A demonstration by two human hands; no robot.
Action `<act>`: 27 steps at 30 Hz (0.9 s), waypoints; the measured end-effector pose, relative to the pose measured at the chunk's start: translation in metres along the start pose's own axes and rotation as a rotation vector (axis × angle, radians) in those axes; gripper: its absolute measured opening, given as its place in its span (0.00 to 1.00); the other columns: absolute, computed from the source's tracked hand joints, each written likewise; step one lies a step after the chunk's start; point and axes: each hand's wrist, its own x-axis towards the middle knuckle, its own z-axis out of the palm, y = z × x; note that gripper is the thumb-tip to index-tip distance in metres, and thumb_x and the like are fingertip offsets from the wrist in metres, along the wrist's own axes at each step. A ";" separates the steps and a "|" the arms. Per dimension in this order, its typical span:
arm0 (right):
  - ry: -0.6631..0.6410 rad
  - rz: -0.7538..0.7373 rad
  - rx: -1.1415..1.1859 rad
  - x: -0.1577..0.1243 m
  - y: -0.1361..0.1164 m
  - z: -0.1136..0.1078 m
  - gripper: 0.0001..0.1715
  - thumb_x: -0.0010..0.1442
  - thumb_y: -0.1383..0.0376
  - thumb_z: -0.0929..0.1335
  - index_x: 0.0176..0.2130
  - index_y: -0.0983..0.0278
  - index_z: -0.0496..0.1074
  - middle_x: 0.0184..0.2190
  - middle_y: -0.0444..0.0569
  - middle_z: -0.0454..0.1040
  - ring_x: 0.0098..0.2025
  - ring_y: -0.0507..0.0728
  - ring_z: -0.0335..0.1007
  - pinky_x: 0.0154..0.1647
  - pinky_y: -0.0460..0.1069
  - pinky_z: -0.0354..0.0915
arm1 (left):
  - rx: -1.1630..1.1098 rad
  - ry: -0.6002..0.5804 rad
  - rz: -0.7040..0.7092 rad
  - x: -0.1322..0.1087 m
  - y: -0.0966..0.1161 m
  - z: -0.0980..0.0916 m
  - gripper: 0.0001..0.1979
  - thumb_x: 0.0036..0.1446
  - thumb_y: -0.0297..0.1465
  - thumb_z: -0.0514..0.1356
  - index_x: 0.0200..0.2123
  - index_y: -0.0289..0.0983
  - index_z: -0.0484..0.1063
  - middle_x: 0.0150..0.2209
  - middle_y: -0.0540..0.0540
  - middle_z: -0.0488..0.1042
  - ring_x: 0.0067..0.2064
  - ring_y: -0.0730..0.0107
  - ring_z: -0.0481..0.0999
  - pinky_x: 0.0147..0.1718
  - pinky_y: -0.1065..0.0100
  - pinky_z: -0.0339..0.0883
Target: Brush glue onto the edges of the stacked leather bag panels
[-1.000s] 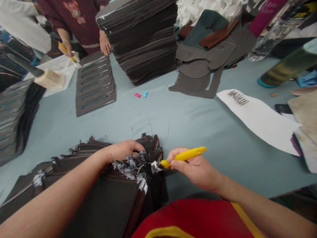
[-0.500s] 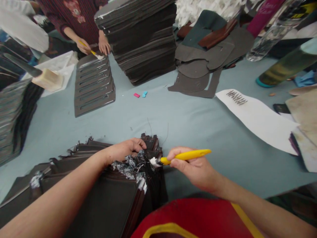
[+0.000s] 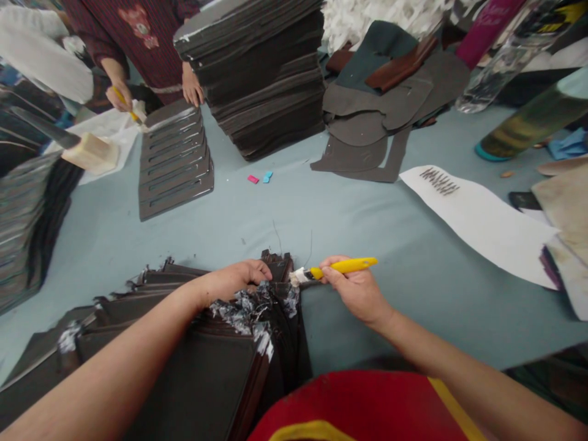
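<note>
My right hand point(image 3: 353, 288) is closed round the yellow handle of a paintbrush point(image 3: 344, 266). White paste coats the bristles, which touch the right edge of a pile of dark, leather-like panels point(image 3: 206, 367). On top of that pile, just left of the brush, lies my left hand point(image 3: 236, 282). Its fingers are curled over the panels' ends, and their tips are partly hidden. White paste smears the ragged black ends point(image 3: 248, 312) in front of my left hand.
Across the table point(image 3: 275, 214), a co-worker's hand point(image 3: 120, 95) holds another yellow brush by overlapping slotted panels point(image 3: 177, 159). A tall dark stack point(image 3: 257, 79) stands at the back. Leather scraps point(image 3: 367, 122), a bottle point(image 3: 528, 116) and white paper point(image 3: 478, 226) lie rightward.
My right hand has moved the paintbrush away from me, along the pile's right edge. My left hand stays put. The co-worker's brush has shifted left, off the panels' middle.
</note>
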 end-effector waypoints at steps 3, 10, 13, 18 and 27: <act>-0.045 -0.011 -0.026 -0.001 -0.002 0.000 0.10 0.55 0.60 0.63 0.29 0.64 0.67 0.24 0.44 0.66 0.28 0.53 0.62 0.30 0.47 0.60 | -0.003 0.004 -0.002 0.000 0.000 0.000 0.09 0.49 0.30 0.54 0.30 0.35 0.73 0.41 0.45 0.66 0.44 0.69 0.64 0.45 0.72 0.58; -0.014 -0.016 -0.031 0.009 0.014 0.008 0.09 0.54 0.61 0.63 0.29 0.64 0.67 0.25 0.45 0.67 0.29 0.53 0.63 0.33 0.49 0.61 | 0.005 0.001 0.019 0.002 -0.002 0.000 0.09 0.49 0.29 0.53 0.31 0.35 0.73 0.40 0.45 0.66 0.44 0.68 0.64 0.46 0.71 0.58; 0.059 -0.026 0.020 0.010 0.008 -0.004 0.11 0.56 0.59 0.63 0.30 0.64 0.68 0.24 0.45 0.67 0.29 0.53 0.63 0.33 0.49 0.61 | -0.012 0.007 0.013 -0.001 0.000 0.000 0.09 0.48 0.28 0.53 0.31 0.34 0.73 0.39 0.44 0.66 0.43 0.67 0.65 0.46 0.71 0.58; 0.113 0.042 0.132 0.009 0.001 -0.019 0.12 0.55 0.57 0.65 0.31 0.65 0.67 0.20 0.41 0.64 0.26 0.52 0.63 0.31 0.48 0.60 | -0.054 0.058 -0.026 -0.006 0.005 0.003 0.08 0.48 0.28 0.53 0.31 0.35 0.70 0.35 0.47 0.67 0.39 0.69 0.66 0.42 0.71 0.60; -0.223 0.119 0.273 -0.001 -0.013 -0.001 0.10 0.55 0.59 0.65 0.30 0.65 0.67 0.21 0.41 0.65 0.25 0.50 0.60 0.26 0.45 0.57 | -0.165 0.061 -0.095 -0.007 0.002 0.006 0.11 0.51 0.31 0.53 0.34 0.34 0.72 0.36 0.46 0.72 0.39 0.68 0.69 0.40 0.71 0.61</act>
